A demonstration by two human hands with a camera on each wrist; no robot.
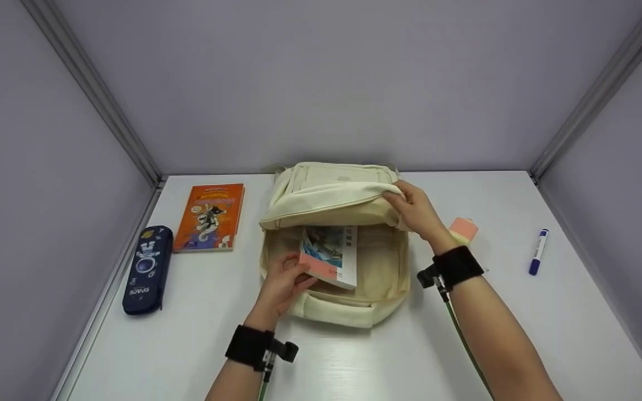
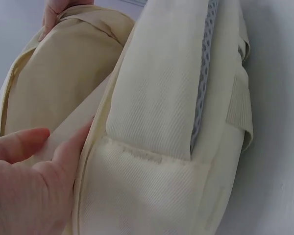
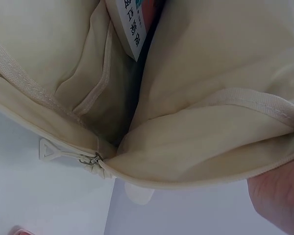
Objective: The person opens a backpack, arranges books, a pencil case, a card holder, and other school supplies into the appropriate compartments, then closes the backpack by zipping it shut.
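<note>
2 books (image 1: pixel 327 257) (image 1: pixel 209 218), 1 backpack (image 1: pixel 332 201)

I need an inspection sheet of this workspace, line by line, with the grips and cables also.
Surface: flat white tabletop, light glare visible.
Job's things: opened cream fabric backpack; white-and-pink paperback book with blue picture, in the backpack's opening.
Clutter: orange illustrated book, dark-blue oblong pencil case, left; blue-and-white marker, pink-and-yellow object (partly hidden, unidentified), right.
Left bare-hand grip: pinches the paperback's edge.
Right bare-hand grip: holds the backpack's raised flap.
Cables: thin green cable from each black wrist strap.
Surroundings: plain grey-lilac panels, grey metal corner posts.
</note>
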